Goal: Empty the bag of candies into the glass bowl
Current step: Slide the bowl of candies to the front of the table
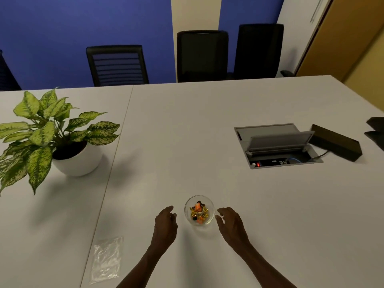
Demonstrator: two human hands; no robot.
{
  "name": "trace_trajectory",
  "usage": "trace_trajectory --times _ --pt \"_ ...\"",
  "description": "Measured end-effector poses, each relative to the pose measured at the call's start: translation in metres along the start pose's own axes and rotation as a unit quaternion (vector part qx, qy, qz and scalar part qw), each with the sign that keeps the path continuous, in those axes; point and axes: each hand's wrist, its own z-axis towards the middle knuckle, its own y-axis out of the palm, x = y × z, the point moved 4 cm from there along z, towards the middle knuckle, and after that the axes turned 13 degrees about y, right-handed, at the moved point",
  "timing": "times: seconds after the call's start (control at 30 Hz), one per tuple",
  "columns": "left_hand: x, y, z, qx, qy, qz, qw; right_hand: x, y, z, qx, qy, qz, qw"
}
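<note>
A: Colours in the bowl (199, 210)?
B: Clear glass; the candies (199, 212) are gold and orange, with a bit of black.
A: The bag (107, 259)?
B: Clear, on a pale grey bench (187, 132).
A: And the plant (41, 129)?
B: Green leaves mottled cream, in a white pot (80, 161). Black chairs (202, 56), blue wall (83, 28).

The white desk (187, 132) carries a bowl (199, 210) at lower centre, bag (107, 259) lower left, plant (49, 134) left, black box (335, 145) right.
</note>
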Motion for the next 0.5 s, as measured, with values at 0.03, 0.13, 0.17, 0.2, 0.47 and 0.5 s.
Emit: trace_trajectory --times 0.03,0.13,0.17,0.2,0.47,0.5 --pt "0.001 0.003 0.003 -0.008 -0.012 0.001 1.000 0.003 0.002 0.004 -0.006 0.015 0.002 1.000" --pt "0.005 0.012 0.011 -0.035 -0.025 0.016 0.999 0.013 0.008 0.015 -0.030 0.048 -0.005 0.998" --pt "0.006 0.014 0.012 -0.042 -0.027 0.018 0.999 0.013 0.009 0.018 -0.035 0.054 -0.007 0.998" --pt "0.006 0.017 0.014 -0.051 -0.026 0.023 0.998 0.013 0.009 0.020 -0.039 0.059 -0.009 0.997" --pt "0.011 0.025 0.022 -0.075 -0.076 -0.030 0.994 0.005 0.026 0.034 -0.085 0.086 0.017 0.993" --pt "0.012 0.026 0.022 -0.077 -0.088 -0.046 0.992 0.005 0.029 0.036 -0.091 0.094 0.019 0.991"
